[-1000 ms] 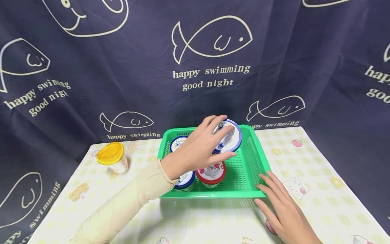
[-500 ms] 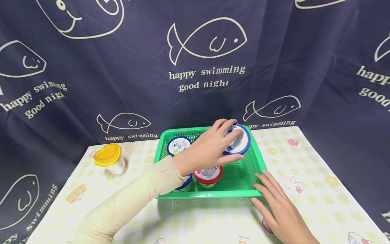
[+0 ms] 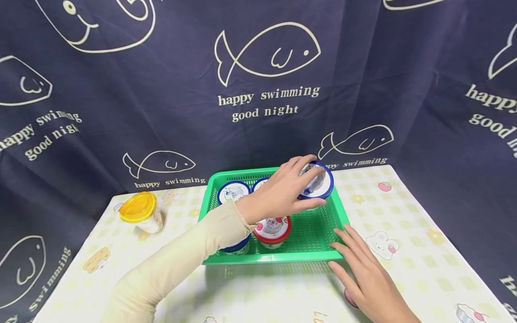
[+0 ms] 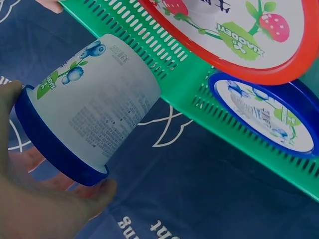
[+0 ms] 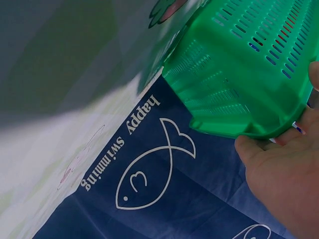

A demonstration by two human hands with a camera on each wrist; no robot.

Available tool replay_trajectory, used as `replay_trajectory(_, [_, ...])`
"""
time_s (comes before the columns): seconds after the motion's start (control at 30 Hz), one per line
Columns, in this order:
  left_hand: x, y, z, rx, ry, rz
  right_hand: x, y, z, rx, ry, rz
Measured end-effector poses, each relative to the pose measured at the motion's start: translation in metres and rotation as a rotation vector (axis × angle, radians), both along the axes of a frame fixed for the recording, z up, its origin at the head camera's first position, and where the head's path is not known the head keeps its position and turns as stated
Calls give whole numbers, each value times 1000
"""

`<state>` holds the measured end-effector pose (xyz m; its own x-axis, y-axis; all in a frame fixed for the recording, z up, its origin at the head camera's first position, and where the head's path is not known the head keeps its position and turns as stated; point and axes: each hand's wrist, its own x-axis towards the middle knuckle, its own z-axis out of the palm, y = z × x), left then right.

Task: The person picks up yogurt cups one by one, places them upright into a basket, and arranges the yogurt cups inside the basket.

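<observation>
My left hand (image 3: 280, 188) grips the rim of a blue-lidded paper cup (image 3: 321, 181) from above, at the basket's back right. The left wrist view shows the cup's white side (image 4: 99, 99) with blueberry print, its bottom free of the hand. In the green basket (image 3: 282, 258) stand a red-lidded cup (image 3: 272, 231) and other blue-lidded cups, at back left (image 3: 233, 190) and front left (image 3: 237, 246); another at the back is partly hidden by my hand. My right hand (image 3: 369, 273) holds the basket's front right corner, fingers over the rim, thumb in front.
Left of the basket, a cup with a yellow lid (image 3: 139, 208) stands on the patterned tablecloth (image 3: 181, 287). A dark blue curtain (image 3: 266, 130) with fish drawings hangs right behind the basket. My left forearm crosses the basket's front left side.
My left hand has carried the blue-lidded cup rightward, from above the basket's back middle to its back right. The right hand has stayed at the corner. The head view has shifted slightly.
</observation>
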<state>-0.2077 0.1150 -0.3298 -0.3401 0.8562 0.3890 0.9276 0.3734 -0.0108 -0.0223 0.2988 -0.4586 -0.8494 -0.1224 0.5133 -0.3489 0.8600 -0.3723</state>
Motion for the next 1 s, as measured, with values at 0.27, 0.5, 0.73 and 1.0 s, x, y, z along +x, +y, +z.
replay_trajectory(0.27, [-12, 9, -9, -16, -53, -10, 0, -1, 0, 6, -9, -9])
replay_trajectory(0.5, [-23, 14, -17, -57, -88, 20, 0, -1, 0, 0, 5, -3])
replay_trajectory(0.73, [-33, 18, -20, -70, -86, 39, 0, -2, 1, 3, 21, 14])
replay_trajectory(1.0, [-39, 24, -27, -98, -100, 72, 1, -2, 1, 10, 18, 11])
